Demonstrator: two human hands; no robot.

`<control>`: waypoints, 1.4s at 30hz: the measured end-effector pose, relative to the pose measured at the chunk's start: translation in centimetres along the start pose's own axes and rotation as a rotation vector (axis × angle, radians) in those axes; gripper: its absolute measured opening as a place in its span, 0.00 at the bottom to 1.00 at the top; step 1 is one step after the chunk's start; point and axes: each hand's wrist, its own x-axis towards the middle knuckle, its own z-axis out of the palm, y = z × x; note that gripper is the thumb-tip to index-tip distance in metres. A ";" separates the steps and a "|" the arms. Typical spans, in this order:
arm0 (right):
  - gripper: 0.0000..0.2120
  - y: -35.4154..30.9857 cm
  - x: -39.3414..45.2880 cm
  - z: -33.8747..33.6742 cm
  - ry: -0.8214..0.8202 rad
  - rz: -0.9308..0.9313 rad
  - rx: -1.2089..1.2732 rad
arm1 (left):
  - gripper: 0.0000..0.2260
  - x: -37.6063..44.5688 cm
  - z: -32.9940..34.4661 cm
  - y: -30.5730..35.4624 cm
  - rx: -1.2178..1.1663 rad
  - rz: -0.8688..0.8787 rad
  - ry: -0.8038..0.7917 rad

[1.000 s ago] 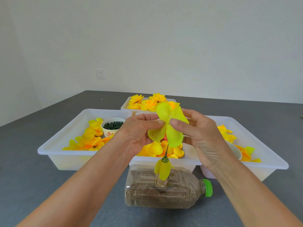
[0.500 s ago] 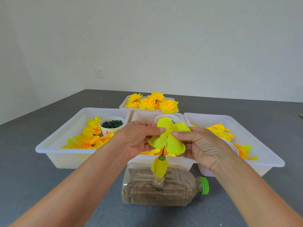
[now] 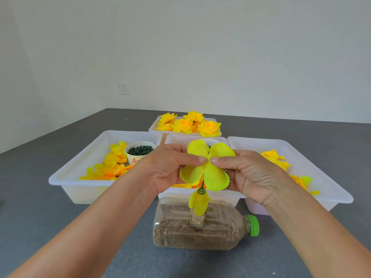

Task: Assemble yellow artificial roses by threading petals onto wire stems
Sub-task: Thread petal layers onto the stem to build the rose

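Left hand [image 3: 168,167]: thumb and forefinger pinch the four-lobed petal layer [image 3: 206,164] at its centre, from the left.
Right hand [image 3: 249,173]: pinches the same centre from the right; the fingertips of the two hands nearly meet.
Petal layer position: held flat toward the camera, above the green wire stem [image 3: 202,184], in front of the middle bin [image 3: 200,194].
Stem mount: the stem rises from a small block [image 3: 197,219] on a sand-filled bottle [image 3: 200,229] lying on its side; a folded yellow petal [image 3: 197,202] and a green calyx [image 3: 201,191] already sit on it.
Risk, misalignment: the centre hole is covered by the fingers; an off-centre push would likely bend the wire or tear the fabric.
Risk, mount: downward force could rock the bottle.
Hidden: the stem tip, behind the lower lobes; whether it has entered the hole cannot be told.
Partly hidden: middle bin contents and the cup [image 3: 208,140] behind the lobes.
Legible in part: red mark on the cup of green pieces [image 3: 140,150].
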 end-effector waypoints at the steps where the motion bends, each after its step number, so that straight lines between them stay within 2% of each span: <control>1: 0.18 0.1 0.0 0.0 0.003 0.002 -0.006 | 0.06 0.0 0.0 -0.1 0.000 -0.008 0.004; 6: 0.11 0.3 0.2 0.1 0.041 0.032 0.006 | 0.04 0.2 0.1 -0.5 -0.013 -0.030 0.023; 11: 0.11 0.3 0.4 0.1 0.062 0.062 0.040 | 0.04 0.5 0.2 -0.7 -0.010 -0.053 0.050; 13: 0.14 0.3 0.5 0.2 0.061 0.049 0.031 | 0.04 0.5 0.4 -0.6 -0.013 -0.055 0.050; 15: 0.21 0.2 0.4 0.2 0.067 0.027 0.026 | 0.04 0.6 0.5 -0.5 -0.019 -0.047 0.044; 17: 0.23 0.2 0.4 0.3 0.068 0.002 0.039 | 0.05 0.7 0.6 -0.2 -0.014 -0.026 0.044; 24: 0.11 0.2 0.8 0.2 0.123 0.061 0.077 | 0.04 0.9 0.8 -0.2 -0.016 -0.048 0.029; 31: 0.12 0.4 1.3 0.3 0.130 0.074 0.085 | 0.04 1.1 0.4 -0.6 -0.039 -0.066 0.023; 36: 0.06 0.7 1.3 0.3 0.122 0.133 0.109 | 0.06 1.2 0.4 -0.8 -0.040 -0.084 0.010; 42: 0.05 1.3 1.2 0.2 0.119 0.164 0.087 | 0.05 1.2 0.1 -1.2 0.014 -0.121 0.033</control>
